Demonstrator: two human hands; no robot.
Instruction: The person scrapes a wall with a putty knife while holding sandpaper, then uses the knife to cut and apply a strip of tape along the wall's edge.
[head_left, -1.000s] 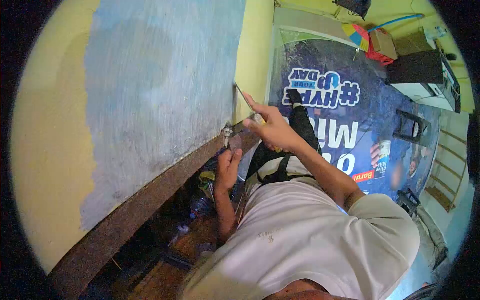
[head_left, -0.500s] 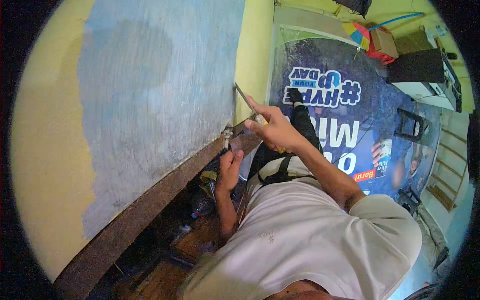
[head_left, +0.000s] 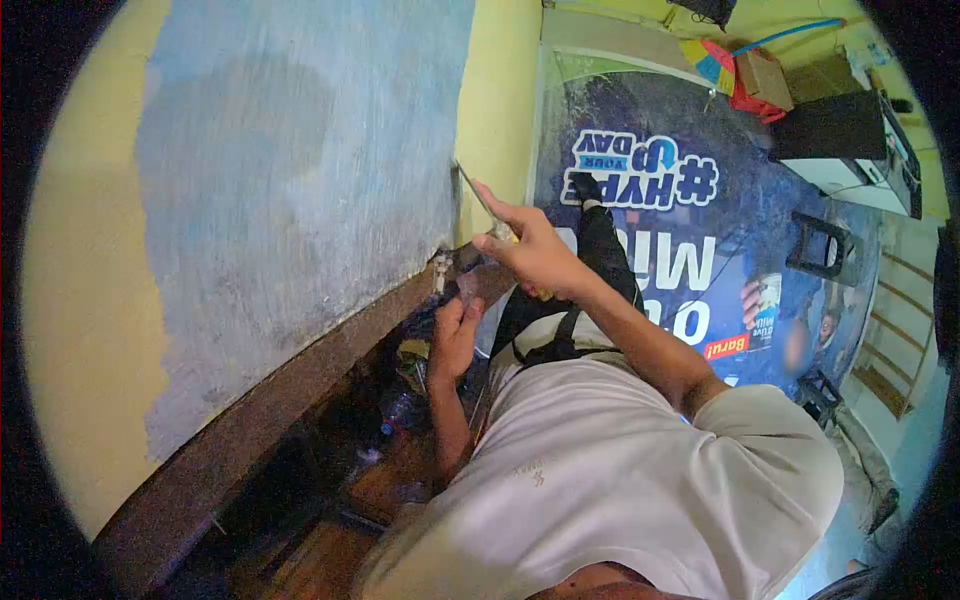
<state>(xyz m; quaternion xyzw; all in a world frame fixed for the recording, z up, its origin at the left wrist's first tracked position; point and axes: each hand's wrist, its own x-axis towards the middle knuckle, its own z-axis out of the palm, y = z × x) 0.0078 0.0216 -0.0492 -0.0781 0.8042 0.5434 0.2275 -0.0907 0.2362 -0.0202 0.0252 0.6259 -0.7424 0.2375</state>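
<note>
My right hand is closed round a flat-bladed scraper. Its thin blade is seen nearly edge-on, the tip at the edge of the grey-blue patch on the yellow wall; a bit of yellow shows below my fist. Lower and to the left, my left hand is raised with thumb and fingers curled, close to the brown ledge. A lumpy whitish mass sits just above its fingertips, at the foot of the wall. What the left fingers hold is dark and I cannot tell what it is.
Beneath the ledge, a plastic bottle lies in shadow among clutter. A blue printed banner spreads under my outstretched leg. To the right are a black stool, a black-and-white cabinet, a cardboard box and a wooden rack.
The view has shifted slightly, so wall, ledge and hands appear a little further left. Both hands keep about the same pose, and the scraper stays in my right hand by the patch edge.
</note>
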